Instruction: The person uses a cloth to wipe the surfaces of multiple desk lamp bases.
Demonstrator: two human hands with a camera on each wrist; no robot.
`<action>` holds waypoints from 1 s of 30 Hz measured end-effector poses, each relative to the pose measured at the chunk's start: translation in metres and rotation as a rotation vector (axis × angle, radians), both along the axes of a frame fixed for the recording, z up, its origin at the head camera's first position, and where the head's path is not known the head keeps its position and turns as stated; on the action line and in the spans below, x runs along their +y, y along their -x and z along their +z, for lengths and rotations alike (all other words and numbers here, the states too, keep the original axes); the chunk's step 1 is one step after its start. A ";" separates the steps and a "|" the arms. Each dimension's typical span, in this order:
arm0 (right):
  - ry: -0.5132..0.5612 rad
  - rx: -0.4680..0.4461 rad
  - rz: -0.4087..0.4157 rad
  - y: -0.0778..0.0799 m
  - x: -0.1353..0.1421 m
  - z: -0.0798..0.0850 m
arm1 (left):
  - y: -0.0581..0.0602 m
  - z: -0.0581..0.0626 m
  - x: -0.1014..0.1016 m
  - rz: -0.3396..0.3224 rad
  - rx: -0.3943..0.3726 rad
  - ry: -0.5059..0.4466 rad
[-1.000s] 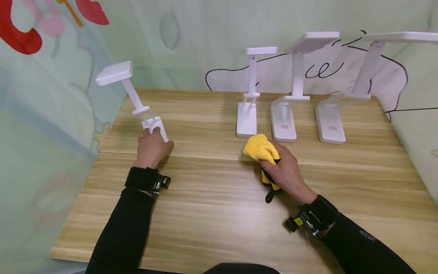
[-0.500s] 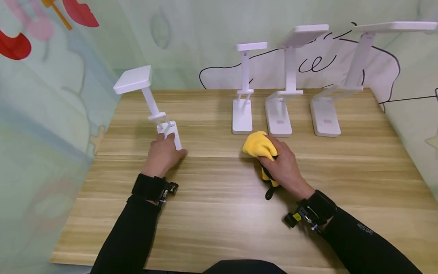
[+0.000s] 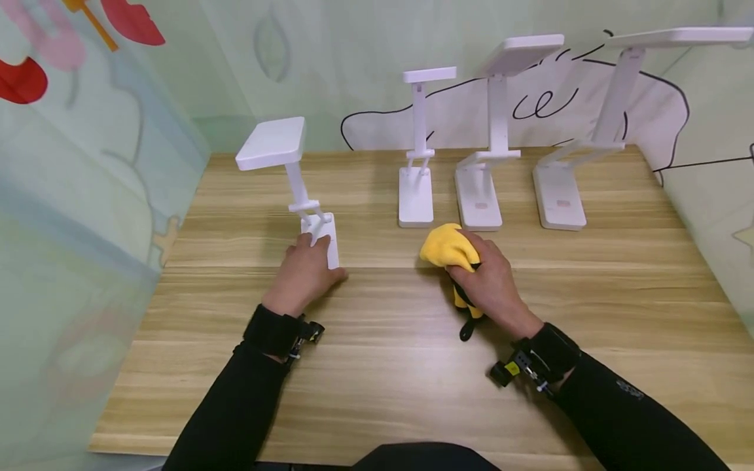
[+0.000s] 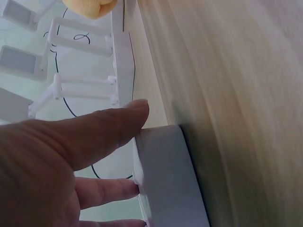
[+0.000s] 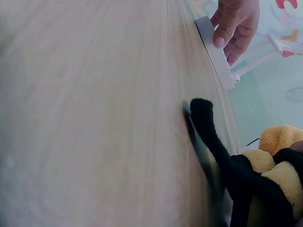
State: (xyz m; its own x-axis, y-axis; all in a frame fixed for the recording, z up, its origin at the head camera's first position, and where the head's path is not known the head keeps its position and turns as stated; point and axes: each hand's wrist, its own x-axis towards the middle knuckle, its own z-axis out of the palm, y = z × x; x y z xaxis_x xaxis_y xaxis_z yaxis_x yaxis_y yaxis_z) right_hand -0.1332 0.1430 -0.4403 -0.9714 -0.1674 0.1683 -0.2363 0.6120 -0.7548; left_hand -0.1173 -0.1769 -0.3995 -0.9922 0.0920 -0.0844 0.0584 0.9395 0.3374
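My left hand [image 3: 303, 271] grips the low base of a white desk lamp [image 3: 272, 142] on the left part of the table. The lamp stands upright, its flat head tipped toward the left. Up close in the left wrist view, the thumb lies at the front edge of the white base [image 4: 170, 175], and the fingertips touch its side. My right hand [image 3: 495, 284] holds a bunched yellow cloth [image 3: 449, 246] with black trim, low over the middle of the table. In the right wrist view a black loop [image 5: 202, 113] hangs out from the cloth.
Three more white desk lamps, a left one [image 3: 415, 196], a middle one [image 3: 478, 196] and a right one [image 3: 559, 196], stand in a row at the back right. The wooden table [image 3: 377, 392] meets walls with painted pictures behind and at both sides.
My left hand has slid the desk lamp to the right and a little toward me. The right hand keeps holding the cloth in nearly the same place.
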 end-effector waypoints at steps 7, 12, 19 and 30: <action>-0.009 -0.008 -0.003 -0.001 0.002 0.000 | -0.006 -0.002 0.018 -0.077 0.010 0.014; -0.015 -0.013 0.010 0.000 0.003 0.001 | -0.015 0.000 0.036 -0.145 -0.008 0.047; -0.034 -0.012 0.022 0.003 0.008 0.001 | -0.029 -0.001 0.057 -0.244 0.019 0.123; -0.095 0.045 0.070 -0.002 0.004 0.011 | -0.034 -0.001 0.073 -0.525 -0.008 0.085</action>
State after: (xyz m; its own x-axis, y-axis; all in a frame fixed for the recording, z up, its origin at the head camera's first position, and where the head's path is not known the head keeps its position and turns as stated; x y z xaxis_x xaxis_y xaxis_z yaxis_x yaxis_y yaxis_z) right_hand -0.1311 0.1472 -0.4290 -0.9486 -0.2518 0.1918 -0.3133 0.6610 -0.6818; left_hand -0.0837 -0.1043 -0.4004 -0.8137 0.5688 -0.1201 0.5262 0.8084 0.2639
